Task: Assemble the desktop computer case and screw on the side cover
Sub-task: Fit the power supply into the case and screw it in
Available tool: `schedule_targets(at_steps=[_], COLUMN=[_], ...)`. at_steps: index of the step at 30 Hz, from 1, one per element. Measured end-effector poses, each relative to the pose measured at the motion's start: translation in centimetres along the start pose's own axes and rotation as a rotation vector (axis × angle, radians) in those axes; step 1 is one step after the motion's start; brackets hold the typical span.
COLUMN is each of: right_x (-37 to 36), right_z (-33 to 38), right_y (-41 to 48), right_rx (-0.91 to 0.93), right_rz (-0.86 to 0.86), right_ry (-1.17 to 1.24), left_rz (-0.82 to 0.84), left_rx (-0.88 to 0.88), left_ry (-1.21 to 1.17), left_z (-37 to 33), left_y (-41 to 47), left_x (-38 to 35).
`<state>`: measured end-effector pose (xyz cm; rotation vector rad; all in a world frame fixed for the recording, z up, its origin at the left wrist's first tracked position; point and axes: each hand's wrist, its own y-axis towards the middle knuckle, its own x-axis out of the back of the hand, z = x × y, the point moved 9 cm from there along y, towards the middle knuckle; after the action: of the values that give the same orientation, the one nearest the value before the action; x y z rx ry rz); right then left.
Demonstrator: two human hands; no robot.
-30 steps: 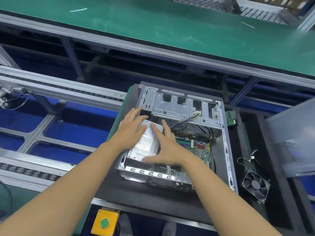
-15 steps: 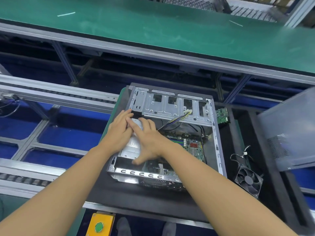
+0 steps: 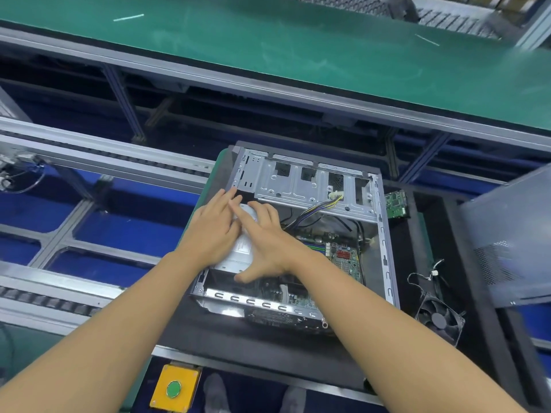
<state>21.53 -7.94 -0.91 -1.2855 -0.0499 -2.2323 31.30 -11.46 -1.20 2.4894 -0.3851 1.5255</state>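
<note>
On pallet: both hands flat on PSU.

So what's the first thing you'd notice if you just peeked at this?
Two bare hands, left hand and right hand, pressing flat on a silver box inside the open computer case in the middle. A black fan lies loose to its right, and a yellow box with a green button sits near the bottom.

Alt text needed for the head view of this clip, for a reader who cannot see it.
Both hands, left hand and right hand, press flat on a silver power supply inside an open computer case. A loose fan and grey side cover lie to the right.
</note>
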Motion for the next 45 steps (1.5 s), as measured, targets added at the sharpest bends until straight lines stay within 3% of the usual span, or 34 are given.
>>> schedule_targets(at_steps=[6, 16, 20, 23, 26, 33, 38, 45], right_x=[-0.3, -0.4, -0.4, -0.5, -0.4, 0.0, -0.2, -0.3], right_z=[-0.4, -0.2, -0.2, -0.3, -0.3, -0.6, -0.3, -0.2], right_y=[-0.7, -0.7, -0.6, -0.5, -0.3, 0.2, 0.2, 0.1], right_rx=[-0.002, -0.023, -0.027, -0.033, -0.032, -0.034, -0.024, -0.054], right_rz=[-0.074, -0.047, -0.032, -0.023, -0.015, 0.041, 0.076, 0.077], right_ry=[0.117, 0.045, -0.007, -0.030, -0.037, -0.049, -0.101, -0.120], left_rz=[-0.044, -0.003, 0.038, 0.021, 0.040, 0.341, 0.400, 0.366], left_rx=[0.050, 0.022, 0.114, 0.229, 0.331, 0.468, 0.476, 0.502], left_ry=[-0.255, 0.078, 0.098, -0.043, -0.353, -1.059, -1.179, -1.172], left_z=[0.1, -0.3, 0.4, 1.0, 1.8, 3.3, 2.8, 2.9], left_y=[-0.1, 0.1, -0.3, -0.7, -0.7, -2.2, -2.4, -2.5], left_x=[0.4, -0.1, -0.4, -0.4, -0.8, -2.4, -3.1, -3.3])
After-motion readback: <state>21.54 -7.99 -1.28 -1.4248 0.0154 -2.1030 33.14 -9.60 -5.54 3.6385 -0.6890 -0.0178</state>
